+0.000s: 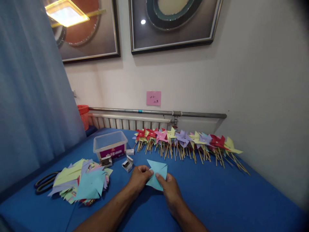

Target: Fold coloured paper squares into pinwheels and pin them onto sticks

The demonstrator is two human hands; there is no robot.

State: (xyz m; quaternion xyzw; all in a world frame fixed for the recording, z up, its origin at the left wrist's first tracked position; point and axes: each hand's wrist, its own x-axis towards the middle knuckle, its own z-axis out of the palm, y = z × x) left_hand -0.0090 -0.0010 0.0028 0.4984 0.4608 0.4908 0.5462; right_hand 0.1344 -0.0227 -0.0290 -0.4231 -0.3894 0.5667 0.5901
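Observation:
A light blue paper square (156,167) with slit corners is held up between both hands above the blue table. My left hand (140,176) pinches its left edge between thumb and fingers. On the right side, my right hand (170,188) grips the same sheet, thumb on its face and fingers behind it. Left of my forearm lies a heap of cut paper pieces (70,175) in several colours, with another light blue sheet (91,184) on top. Just beyond my left hand stands a small open white box (127,163).
Finished pinwheels (183,138) on sticks lie in a long row at the back. A clear plastic tub (109,143) stands back left, near another small open box (106,161) and a small white box (129,152). Black-handled scissors (45,183) poke from the paper heap. A radiator (127,123) lines the wall.

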